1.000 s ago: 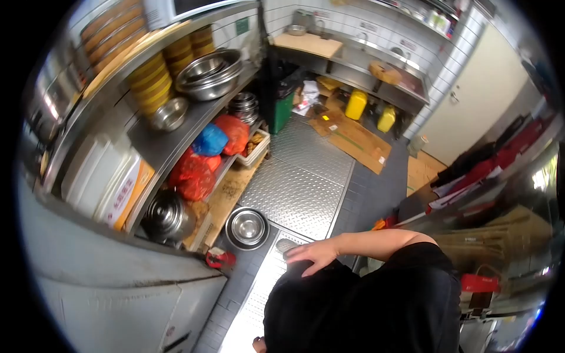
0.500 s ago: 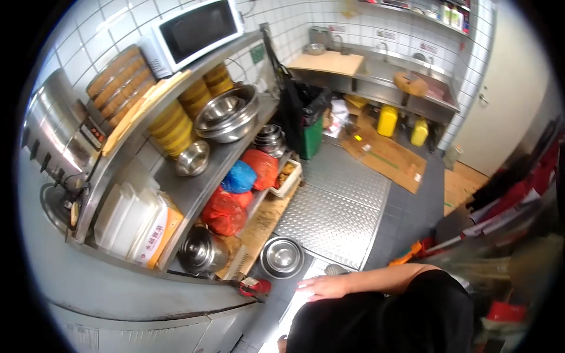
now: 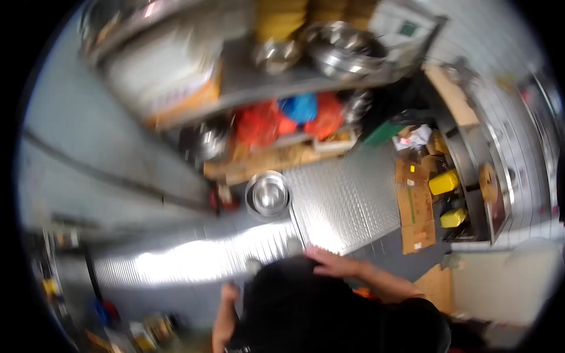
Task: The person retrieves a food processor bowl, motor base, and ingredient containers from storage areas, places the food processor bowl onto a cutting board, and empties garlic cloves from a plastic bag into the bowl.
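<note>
My right hand (image 3: 331, 263) reaches across the front of my black shirt (image 3: 318, 306), fingers stretched out, with nothing visible in it. It hovers above the floor near the corner of a diamond-patterned metal floor plate (image 3: 347, 200). My left hand (image 3: 230, 292) hangs at my other side, above the dark floor. It is blurred and its fingers cannot be made out. Beyond both hands, nested steel bowls (image 3: 269, 195) stand on the floor. Neither hand touches them.
A steel shelf (image 3: 253, 88) holds bowls and yellow stacks. Red bags (image 3: 257, 125) and a blue bag (image 3: 300, 107) sit below. Flattened cardboard (image 3: 415, 206) and yellow jugs (image 3: 444, 182) lie near the sinks. A bright metal grating (image 3: 194, 262) crosses the floor.
The view has swung left and down, bringing the grating and my left hand into fuller sight. My right hand stays stretched in front of my body.
</note>
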Demonstrator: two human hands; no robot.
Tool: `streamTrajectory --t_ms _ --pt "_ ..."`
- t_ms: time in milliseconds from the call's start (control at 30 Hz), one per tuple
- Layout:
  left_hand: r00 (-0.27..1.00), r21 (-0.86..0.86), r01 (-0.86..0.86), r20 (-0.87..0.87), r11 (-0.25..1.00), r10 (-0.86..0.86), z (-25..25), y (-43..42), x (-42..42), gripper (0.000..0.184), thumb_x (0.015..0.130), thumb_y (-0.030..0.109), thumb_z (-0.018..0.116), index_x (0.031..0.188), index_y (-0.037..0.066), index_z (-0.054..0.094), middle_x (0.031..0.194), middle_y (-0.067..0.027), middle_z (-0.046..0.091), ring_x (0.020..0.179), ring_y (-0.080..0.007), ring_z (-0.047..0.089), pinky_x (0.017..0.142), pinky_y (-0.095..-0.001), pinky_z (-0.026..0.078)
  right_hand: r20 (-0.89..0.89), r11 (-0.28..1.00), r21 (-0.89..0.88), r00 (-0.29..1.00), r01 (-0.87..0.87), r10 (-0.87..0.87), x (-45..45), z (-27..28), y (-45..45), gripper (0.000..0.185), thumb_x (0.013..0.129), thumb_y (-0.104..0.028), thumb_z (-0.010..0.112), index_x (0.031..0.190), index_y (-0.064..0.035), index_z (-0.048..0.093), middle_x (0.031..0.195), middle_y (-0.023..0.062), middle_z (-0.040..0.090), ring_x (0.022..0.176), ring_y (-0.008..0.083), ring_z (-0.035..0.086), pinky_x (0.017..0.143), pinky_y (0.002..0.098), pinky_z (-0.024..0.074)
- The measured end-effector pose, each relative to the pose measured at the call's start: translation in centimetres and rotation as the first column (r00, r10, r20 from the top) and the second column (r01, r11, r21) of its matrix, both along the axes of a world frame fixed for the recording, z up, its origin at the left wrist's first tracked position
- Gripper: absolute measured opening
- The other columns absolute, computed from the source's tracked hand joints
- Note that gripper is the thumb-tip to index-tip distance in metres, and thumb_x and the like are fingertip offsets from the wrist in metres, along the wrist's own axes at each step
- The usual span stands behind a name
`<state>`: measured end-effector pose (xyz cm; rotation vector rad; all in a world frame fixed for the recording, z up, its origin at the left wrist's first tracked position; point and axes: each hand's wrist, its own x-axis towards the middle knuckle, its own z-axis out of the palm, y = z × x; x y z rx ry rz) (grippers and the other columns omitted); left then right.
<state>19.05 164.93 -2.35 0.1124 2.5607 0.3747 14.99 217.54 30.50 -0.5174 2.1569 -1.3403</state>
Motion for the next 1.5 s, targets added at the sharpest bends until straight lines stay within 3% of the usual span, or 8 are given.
streamTrajectory --t_ms 33,67,200,733,833,1167,1367,1500 --pt "0.987 -0.040 0.066 0.150 0.997 -0.060 0.3 -1.1 1.1 0.046 0.087 0.032 0.064 0.121 0.001 0.065 0.116 -0.0242 0.067 0.112 -0.0398 0.063 0.095 -0.0448 0.051 0.030 0.986 0.165 0.999 0.027 -0.032 0.7 1.0 1.4 0.070 0.095 -0.028 0.065 0.153 -0.0060 0.031 0.160 0.0250 0.022 0.148 0.0379 0.024 0.121 0.0445 0.0234" --pt "0.897 -0.001 -0.387 0.230 0.922 0.377 11.4 4.4 -0.1 0.046 0.084 0.027 0.067 0.122 0.000 0.064 0.117 -0.0258 0.066 0.113 -0.0405 0.062 0.094 -0.0444 0.052 0.037 0.977 0.207 0.997 0.057 -0.066 1.3 1.6 2.4 0.070 0.094 -0.028 0.067 0.152 -0.0055 0.033 0.158 0.0255 0.025 0.146 0.0389 0.027 0.119 0.0446 0.0276" --pt "0.790 0.021 -0.599 0.181 0.801 0.586 12.2 6.2 6.0 0.044 0.081 0.027 0.069 0.118 0.002 0.067 0.116 -0.0247 0.067 0.113 -0.0390 0.062 0.097 -0.0432 0.050 -0.103 0.922 0.373 0.992 0.102 -0.068 -0.1 -0.7 4.4 0.065 0.093 -0.031 0.067 0.147 -0.0041 0.042 0.153 0.0269 0.034 0.141 0.0421 0.036 0.114 0.0441 0.0350" --pt "0.496 -0.015 -0.840 0.381 0.542 0.780 11.6 6.9 16.3 0.034 0.091 0.027 0.061 0.111 0.001 0.069 0.110 -0.0175 0.072 0.106 -0.0317 0.068 0.090 -0.0379 0.052 -0.368 0.887 0.439 0.873 -0.141 0.321 -16.6 1.5 -10.8 0.068 0.089 -0.039 0.069 0.142 -0.0019 0.047 0.149 0.0298 0.038 0.131 0.0444 0.046 0.110 0.0454 0.0401" --pt "0.759 0.082 -0.638 0.231 0.766 0.608 2.7 0.9 18.5 0.036 0.085 0.036 0.064 0.091 0.001 0.073 0.089 -0.0238 0.070 0.089 -0.0416 0.068 0.075 -0.0502 0.053 -0.283 0.841 0.519 0.897 -0.154 0.339 -14.6 -1.8 -12.8 0.069 0.090 -0.042 0.067 0.143 -0.0030 0.046 0.148 0.0302 0.038 0.131 0.0445 0.047 0.110 0.0452 0.0402" --pt "0.931 -0.049 0.185 0.328 0.982 -0.159 7.8 -16.9 0.4 0.023 0.087 0.026 0.057 0.084 0.010 0.074 0.094 -0.0144 0.071 0.091 -0.0323 0.068 0.078 -0.0459 0.055 0.101 0.810 0.550 0.947 0.202 -0.305 2.3 -2.9 -10.0 0.066 0.092 -0.047 0.062 0.142 -0.0059 0.048 0.149 0.0270 0.038 0.130 0.0440 0.047 0.109 0.0455 0.0406" --pt "0.393 -0.283 0.904 0.254 0.321 -0.884 8.9 -16.6 -16.1 0.026 0.090 0.019 0.051 0.083 0.013 0.075 0.096 -0.0098 0.073 0.093 -0.0277 0.068 0.081 -0.0439 0.055 0.222 0.540 0.710 0.585 0.452 -0.780 18.4 -9.7 -5.0 0.070 0.090 -0.051 0.062 0.140 -0.0047 0.050 0.140 0.0242 0.051 0.125 0.0396 0.053 0.104 0.0429 0.0448" --pt "0.259 -0.472 0.872 0.221 0.129 -0.940 9.3 -6.1 -24.5 0.023 0.088 0.015 0.052 0.081 0.011 0.074 0.090 -0.0100 0.072 0.089 -0.0275 0.068 0.074 -0.0423 0.056 0.248 0.385 0.711 0.303 0.588 -0.920 30.1 -17.5 -3.8 0.070 0.088 -0.052 0.064 0.138 -0.0044 0.053 0.135 0.0233 0.056 0.122 0.0382 0.056 0.102 0.0436 0.0457"
